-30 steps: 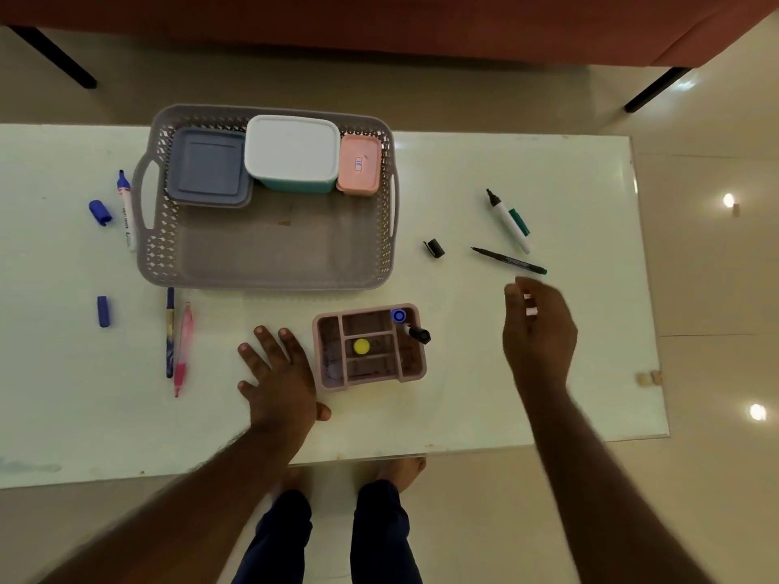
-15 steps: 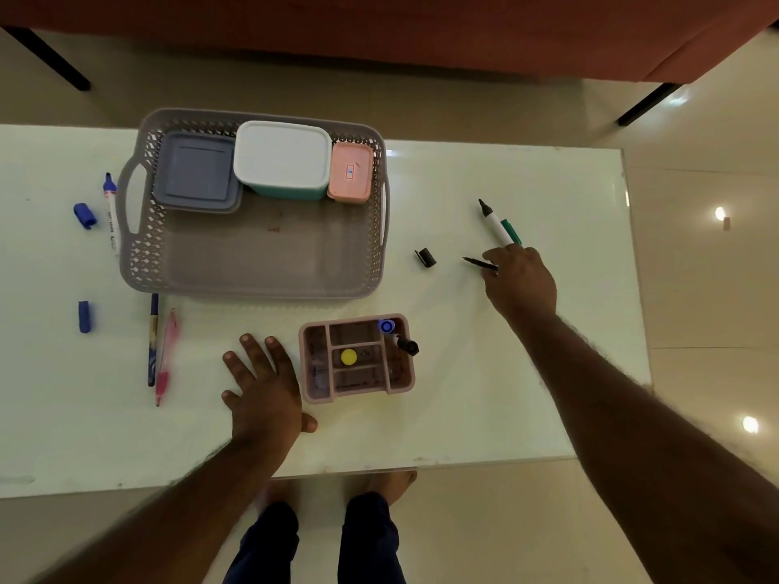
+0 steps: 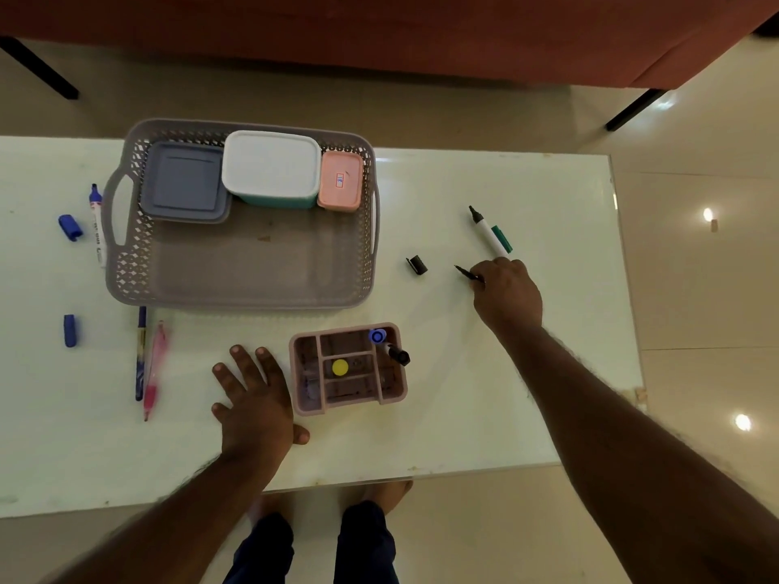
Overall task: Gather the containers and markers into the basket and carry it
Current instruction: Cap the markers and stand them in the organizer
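A grey lattice basket (image 3: 126, 263) on the white table holds a grey-lidded box (image 3: 183, 183), a white-lidded teal box (image 3: 272, 168) and a small pink box (image 3: 340, 182). A pink compartment organizer (image 3: 394, 392) stands near the front with markers upright in it. My left hand (image 3: 257, 398) rests flat and spread beside it. My right hand (image 3: 506, 292) closes over a thin black pen (image 3: 466, 272) lying on the table. A green-capped marker (image 3: 491, 233) lies just beyond it, and a black cap (image 3: 417, 264) to its left.
Left of the basket lie a blue marker (image 3: 97, 225) and a blue cap (image 3: 69, 226). Another blue cap (image 3: 69, 330), a blue pen (image 3: 140, 351) and a pink pen (image 3: 154, 368) lie in front of it. A red sofa (image 3: 379, 31) stands behind the table.
My right hand has reached forward from mid-air down onto the thin black pen and its fingers have closed around it. My left hand has stayed flat on the table.
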